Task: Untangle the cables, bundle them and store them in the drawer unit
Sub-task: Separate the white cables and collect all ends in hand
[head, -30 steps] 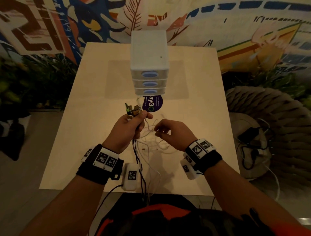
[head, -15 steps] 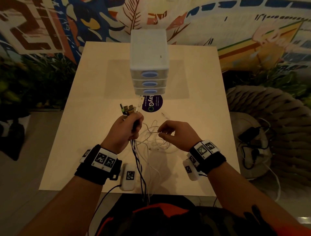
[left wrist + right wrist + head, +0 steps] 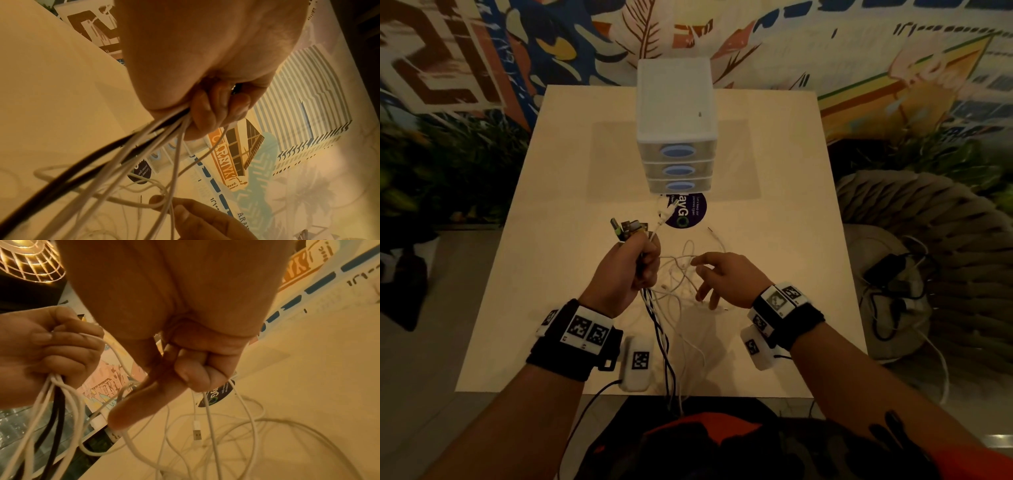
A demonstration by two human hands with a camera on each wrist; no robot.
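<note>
Left hand [image 3: 625,270] raised above the table [image 3: 551,240], fist closed round a bunch of cables [image 3: 654,318], white and dark together. Plug ends [image 3: 628,228] sticking up out of the top of the fist, a couple of white connectors reaching toward the round dark sticker [image 3: 686,212]. Below the fist, the strands hanging down past the near table edge. Seen from the left wrist: fingers [image 3: 205,112] curled tight on the bundle [image 3: 131,154], white and black leads fanning out beneath.

Right hand [image 3: 726,277] just beside the left, low over a loose tangle of white cable [image 3: 681,274] lying on the table. Index finger stretched toward the left fist, the others spread and drooping. From the right wrist: thumb [image 3: 133,402] extended, smaller fingers [image 3: 195,374] curled, white strands [image 3: 209,415] running down from beside them; whether any strand is actually pinched, hard to say in this dim, blurred view. A white USB plug [image 3: 197,433] dangling among the loops.

Drawer unit [image 3: 676,113] at the far middle of the table, three drawers with blue oval handles, all closed, well apart from both hands.
</note>
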